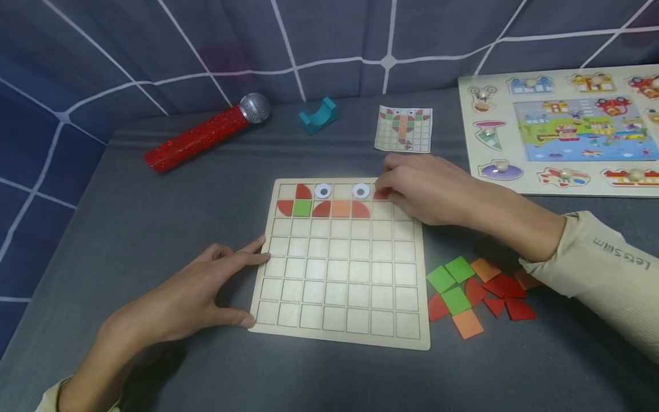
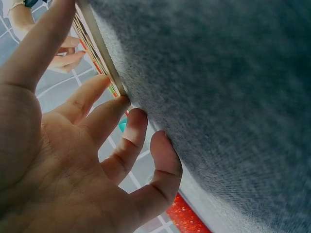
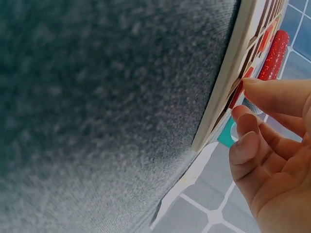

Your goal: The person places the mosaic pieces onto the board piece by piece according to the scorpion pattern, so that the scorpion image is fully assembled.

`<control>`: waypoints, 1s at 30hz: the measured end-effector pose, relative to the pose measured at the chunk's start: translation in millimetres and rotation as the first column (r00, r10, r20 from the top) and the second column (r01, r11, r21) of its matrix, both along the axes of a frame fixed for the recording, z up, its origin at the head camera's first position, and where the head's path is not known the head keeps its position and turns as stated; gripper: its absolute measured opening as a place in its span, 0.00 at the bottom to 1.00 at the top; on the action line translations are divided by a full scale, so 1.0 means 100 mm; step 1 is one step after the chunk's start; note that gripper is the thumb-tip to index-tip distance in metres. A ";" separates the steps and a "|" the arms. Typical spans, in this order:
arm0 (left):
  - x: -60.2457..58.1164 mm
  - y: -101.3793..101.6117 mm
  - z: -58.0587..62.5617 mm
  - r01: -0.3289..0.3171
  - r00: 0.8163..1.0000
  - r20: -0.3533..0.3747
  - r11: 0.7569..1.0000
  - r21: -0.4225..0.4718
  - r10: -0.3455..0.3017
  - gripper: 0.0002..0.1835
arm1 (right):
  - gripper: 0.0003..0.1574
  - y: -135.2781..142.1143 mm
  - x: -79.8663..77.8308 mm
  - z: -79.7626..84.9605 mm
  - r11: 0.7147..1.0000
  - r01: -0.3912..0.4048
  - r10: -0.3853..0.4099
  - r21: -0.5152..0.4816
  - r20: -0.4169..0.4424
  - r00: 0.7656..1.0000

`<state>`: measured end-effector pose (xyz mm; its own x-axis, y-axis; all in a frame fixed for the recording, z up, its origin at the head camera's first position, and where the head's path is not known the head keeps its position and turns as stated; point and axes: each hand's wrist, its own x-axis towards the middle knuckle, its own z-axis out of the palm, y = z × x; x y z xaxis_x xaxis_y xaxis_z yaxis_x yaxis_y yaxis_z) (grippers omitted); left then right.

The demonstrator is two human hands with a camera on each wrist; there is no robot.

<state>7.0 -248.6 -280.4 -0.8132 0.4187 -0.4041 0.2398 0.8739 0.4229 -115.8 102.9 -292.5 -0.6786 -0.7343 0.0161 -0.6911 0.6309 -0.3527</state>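
A wooden grid board (image 1: 337, 269) lies flat in the middle of the head view. Its top two rows hold red quarter-circle pieces, a green square (image 1: 302, 208), an orange square (image 1: 341, 209) and two round eye pieces (image 1: 322, 191). My right hand (image 1: 432, 189) reaches over the board's top right, thumb and fingertips pinching a red quarter-circle piece (image 3: 236, 94) in the top row, just right of the second eye. With fingers spread, my left hand (image 1: 180, 297) touches the board's left edge; its thumb is at the lower left corner.
Loose green, orange and red pieces (image 1: 457, 300) lie right of the board, near the right sleeve. Behind it are a patterned card (image 1: 404, 143), a teal curved block (image 1: 319, 116) and a red microphone (image 1: 201, 139). A peg puzzle (image 1: 489, 186) occupies the back right, before a dark-blue checked cloth (image 1: 340, 34).
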 end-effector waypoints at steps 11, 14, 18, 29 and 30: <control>0.00 0.00 0.01 -0.009 1.000 0.007 1.000 -0.006 0.009 0.50 | 0.14 0.12 0.12 0.03 1.000 -0.008 0.008 0.011 0.007 1.000; -0.01 0.00 0.01 -0.012 1.000 0.018 1.000 -0.007 0.012 0.51 | 0.13 0.20 0.19 0.04 1.000 -0.014 0.014 0.010 0.007 1.000; -0.03 0.01 0.01 -0.013 0.999 0.044 1.000 -0.008 0.013 0.51 | 0.12 0.34 0.30 0.02 1.000 0.005 -0.005 0.005 0.058 0.998; -0.05 0.01 0.00 -0.022 0.998 0.065 1.000 -0.008 0.023 0.52 | 0.20 0.83 0.57 -0.12 0.993 0.052 -0.066 0.103 0.141 0.988; -0.05 0.01 0.00 -0.023 0.998 0.064 1.000 -0.009 0.023 0.52 | 0.20 0.87 0.58 -0.13 0.992 0.053 -0.070 0.114 0.153 0.986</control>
<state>2.1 -247.2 -280.2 -0.7950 0.3970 -0.4586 0.1926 0.8821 0.4299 -57.6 189.6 -305.3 -0.7101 -0.6828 -0.1718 -0.5917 0.7110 -0.3800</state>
